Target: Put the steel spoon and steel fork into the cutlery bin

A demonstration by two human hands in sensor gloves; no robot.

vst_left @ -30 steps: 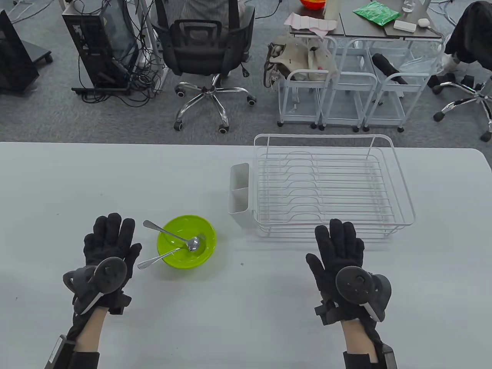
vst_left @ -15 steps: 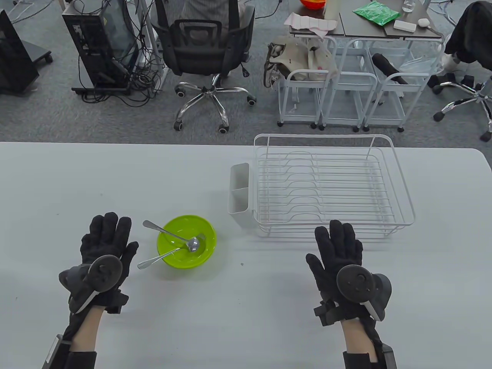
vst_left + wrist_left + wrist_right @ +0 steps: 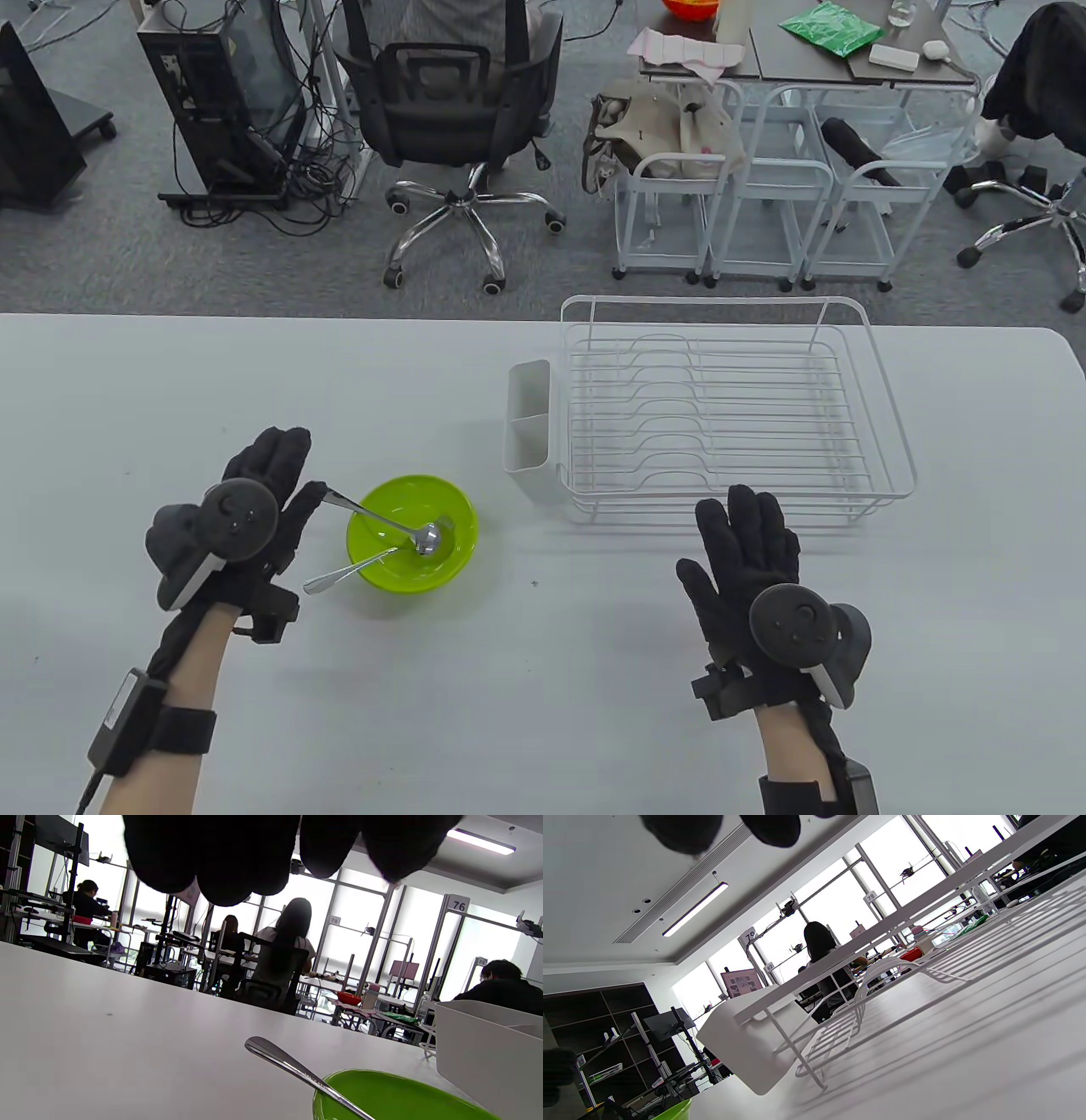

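A steel spoon and a steel fork lie in a green bowl, handles sticking out over its left rim. The white cutlery bin hangs on the left end of the dish rack. My left hand hovers at the spoon's handle end, thumb beside it. In the left wrist view the fingers hang above the free handle, apart from it. My right hand lies spread and empty on the table in front of the rack.
The bowl stands left of the bin with a strip of table between them. The table is wide and white. Office chairs, carts and computers stand on the floor beyond its far edge. The right wrist view shows the bin and the rack's wires.
My left hand has lifted and moved forward and right, from flat on the table to the spoon's handle end. The right hand, bowl and cutlery have stayed put.
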